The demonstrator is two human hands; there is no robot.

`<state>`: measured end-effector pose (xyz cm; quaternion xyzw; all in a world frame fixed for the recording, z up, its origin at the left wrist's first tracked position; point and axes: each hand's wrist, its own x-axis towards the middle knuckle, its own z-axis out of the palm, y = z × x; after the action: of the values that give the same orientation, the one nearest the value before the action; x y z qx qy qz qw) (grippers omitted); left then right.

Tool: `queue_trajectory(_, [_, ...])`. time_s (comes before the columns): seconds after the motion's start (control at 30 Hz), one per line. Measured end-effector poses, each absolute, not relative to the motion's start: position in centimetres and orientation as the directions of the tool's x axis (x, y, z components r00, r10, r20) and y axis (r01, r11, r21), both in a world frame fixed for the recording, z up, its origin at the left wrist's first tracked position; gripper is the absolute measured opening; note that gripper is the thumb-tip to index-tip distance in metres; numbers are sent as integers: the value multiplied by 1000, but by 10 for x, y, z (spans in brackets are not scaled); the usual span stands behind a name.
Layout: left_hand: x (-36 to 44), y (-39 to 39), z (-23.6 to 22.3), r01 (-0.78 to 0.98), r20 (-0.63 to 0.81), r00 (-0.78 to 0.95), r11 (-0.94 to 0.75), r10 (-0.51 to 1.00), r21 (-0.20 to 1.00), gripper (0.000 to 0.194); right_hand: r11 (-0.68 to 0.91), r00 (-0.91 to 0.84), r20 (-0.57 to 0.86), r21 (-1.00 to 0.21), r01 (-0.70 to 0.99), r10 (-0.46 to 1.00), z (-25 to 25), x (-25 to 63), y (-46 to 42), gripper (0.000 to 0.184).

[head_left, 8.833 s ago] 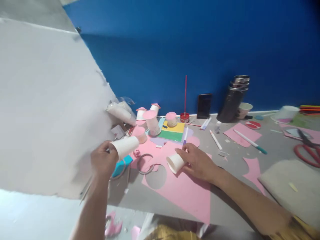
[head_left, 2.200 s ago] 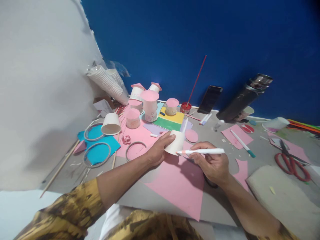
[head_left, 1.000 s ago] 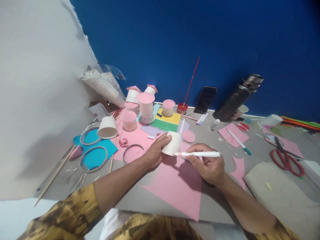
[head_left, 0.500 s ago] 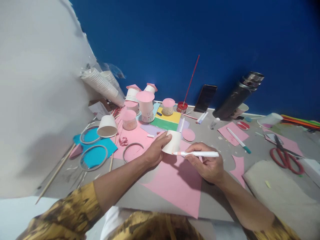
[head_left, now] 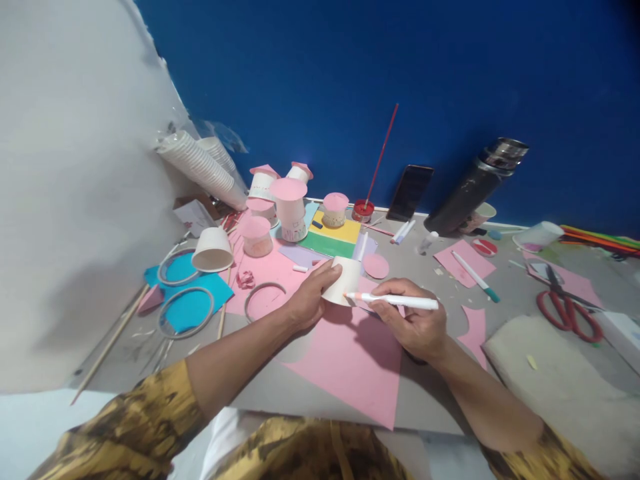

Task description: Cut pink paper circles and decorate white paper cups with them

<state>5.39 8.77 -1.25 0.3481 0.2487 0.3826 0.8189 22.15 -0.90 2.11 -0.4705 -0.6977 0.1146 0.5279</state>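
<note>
My left hand (head_left: 311,300) is closed around a white paper cup (head_left: 345,280), its thumb resting on the wall. The cup is upside down, slightly tilted, with its wide rim low. Between the fingers of my right hand (head_left: 413,317) is a white felt-tip pen (head_left: 400,300) with an orange tip, which touches the cup wall near the rim. Any mark it leaves is too faint to make out. Beneath both hands lies a cut sheet of pink paper (head_left: 360,373). Behind them stand several cups with pink paper tops, such as the tall one (head_left: 291,207).
On the left are another white cup (head_left: 213,250), blue paper (head_left: 220,293) with grey rings, and stacked cups (head_left: 200,163). At the right lie red-handled scissors (head_left: 567,313) and a beige pad (head_left: 545,360). A phone (head_left: 411,193) and dark flask (head_left: 473,190) stand against the blue wall.
From one cup in each hand, I now hold one cup and a pen; the other cup stands at the left. In the last second the pen tip has moved slightly up the cup wall.
</note>
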Motion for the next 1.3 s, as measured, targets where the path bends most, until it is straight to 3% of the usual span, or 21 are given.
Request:
queue_trajectory(0.5, [53,88,-13,-438,-168,626,522,762,732,34,494,115,662,-653,575,741,19,225,-8,9])
queue_trajectory(0.8, [54,89,-16,-467,-163,560,472,812,748,31,537,-2,683,-572,620,730,21,222,-10,6])
queue_trajectory(1.3, [52,88,-14,-453,-235,622,588,747,670,25,461,125,720,-557,691,683,26,223,-9,2])
